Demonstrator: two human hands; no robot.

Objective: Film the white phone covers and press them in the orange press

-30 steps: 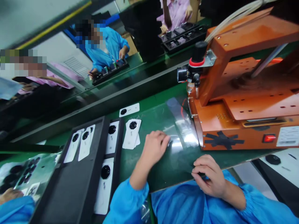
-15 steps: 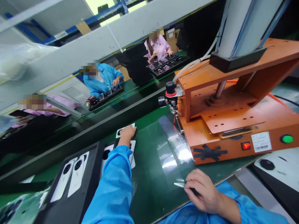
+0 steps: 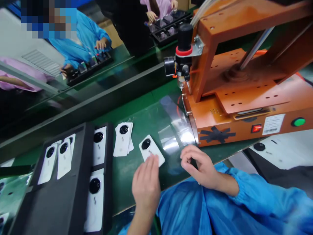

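My left hand has its fingers pressed together over the near end of a white phone back cover with a round black camera area; the thumb is hidden. Left of it, a small stack of similar covers lies on the green table. Near the orange press, my right hand is curled with thumb and forefinger together. Whatever sits in that pinch, if anything, does not show.
Black foam trays holding white covers stand at the left. An orange press with a green button fills the right side. Clear film lies on the table. Across the bench, people handle parts in black trays.
My left hand has come back toward me from the far covers, bringing one white cover. A thin shiny tool seen at my right fingertips no longer shows. The view has shifted.
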